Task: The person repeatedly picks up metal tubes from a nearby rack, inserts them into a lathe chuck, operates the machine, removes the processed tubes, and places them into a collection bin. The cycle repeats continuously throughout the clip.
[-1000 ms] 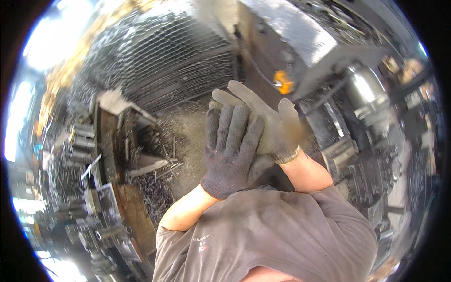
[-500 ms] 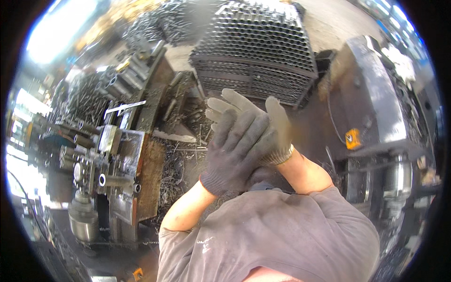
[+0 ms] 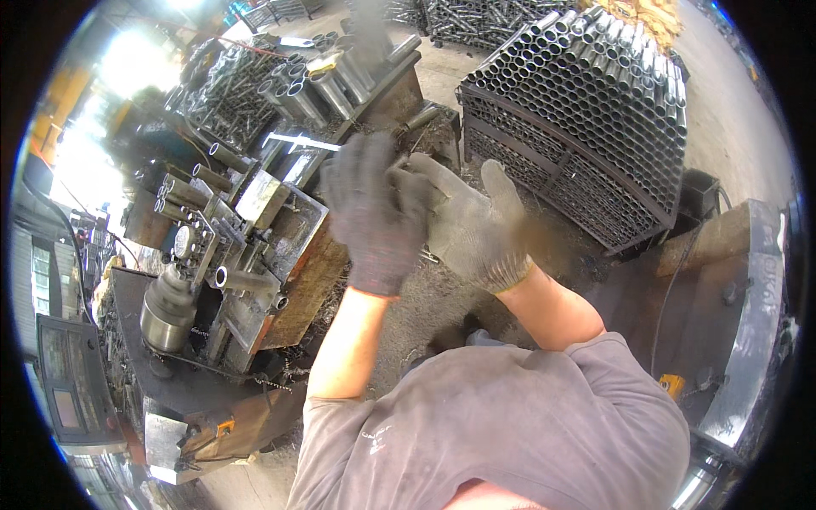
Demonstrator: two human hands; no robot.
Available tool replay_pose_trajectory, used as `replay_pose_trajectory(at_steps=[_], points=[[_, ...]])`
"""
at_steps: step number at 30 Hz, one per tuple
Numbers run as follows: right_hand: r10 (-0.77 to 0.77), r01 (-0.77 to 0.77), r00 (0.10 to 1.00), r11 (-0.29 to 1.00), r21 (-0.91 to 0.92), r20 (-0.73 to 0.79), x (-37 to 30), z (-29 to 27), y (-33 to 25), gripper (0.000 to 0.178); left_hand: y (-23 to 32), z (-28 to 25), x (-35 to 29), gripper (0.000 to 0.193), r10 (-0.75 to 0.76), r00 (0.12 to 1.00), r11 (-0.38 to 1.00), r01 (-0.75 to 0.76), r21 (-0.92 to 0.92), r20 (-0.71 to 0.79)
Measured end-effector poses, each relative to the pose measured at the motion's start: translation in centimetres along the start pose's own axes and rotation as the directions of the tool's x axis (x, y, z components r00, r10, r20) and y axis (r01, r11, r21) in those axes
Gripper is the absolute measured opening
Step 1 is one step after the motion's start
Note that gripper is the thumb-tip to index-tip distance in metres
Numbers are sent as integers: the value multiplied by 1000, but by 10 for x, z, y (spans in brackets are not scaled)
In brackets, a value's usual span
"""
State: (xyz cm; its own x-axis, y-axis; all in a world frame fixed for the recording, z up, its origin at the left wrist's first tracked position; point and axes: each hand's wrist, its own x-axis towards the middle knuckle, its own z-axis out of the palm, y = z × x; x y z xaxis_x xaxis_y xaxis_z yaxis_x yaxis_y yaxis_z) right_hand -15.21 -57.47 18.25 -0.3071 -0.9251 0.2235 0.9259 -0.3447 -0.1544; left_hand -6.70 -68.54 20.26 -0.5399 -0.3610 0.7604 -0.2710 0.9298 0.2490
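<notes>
Blur smears the left hand in its dark grey knitted glove (image 3: 374, 212), leaving its separate fingers unclear; whether it touches the right hand in its pale grey knitted glove (image 3: 472, 225) cannot be told. It covers part of the right edge of the oily, metal-topped workbench (image 3: 297, 225). The lower picture edge cuts off the brownish-grey fabric shirt (image 3: 510, 416).

Unreadable white print (image 3: 376, 439) on shirt (image 3: 527, 416)

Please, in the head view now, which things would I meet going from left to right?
Dark panel → round steel cylinder → gloved left hand → gloved right hand → small yellow-orange box.
</notes>
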Motion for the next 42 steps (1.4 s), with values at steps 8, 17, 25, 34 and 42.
replay_pose_trajectory(at_steps=[8, 17, 25, 34, 42], points=[[95, -80, 990, 988, -130, 109, 30, -9, 9, 90, -6, -37, -13, 32, 157, 983, 979, -168, -114, -99], [97, -71, 990, 968, -240, 100, 47, -10, 23, 83, 0, -45, -27, 32, 122, 986, 988, -131, -79, -109], [120, -96, 991, 937, -336, 52, 54, -25, 32, 76, -9, -42, -28, 31, 123, 992, 991, -125, -42, -42], [105, -71, 994, 849, -523, 36, 60, -33, 38, 76, -10, -45, -24, 25, 140, 990, 988, -142, 68, 26], [117, -107, 993, 888, -446, -7, 58, -35, 40, 77, -12, -34, -29, 22, 133, 991, 990, -132, 46, -27]])
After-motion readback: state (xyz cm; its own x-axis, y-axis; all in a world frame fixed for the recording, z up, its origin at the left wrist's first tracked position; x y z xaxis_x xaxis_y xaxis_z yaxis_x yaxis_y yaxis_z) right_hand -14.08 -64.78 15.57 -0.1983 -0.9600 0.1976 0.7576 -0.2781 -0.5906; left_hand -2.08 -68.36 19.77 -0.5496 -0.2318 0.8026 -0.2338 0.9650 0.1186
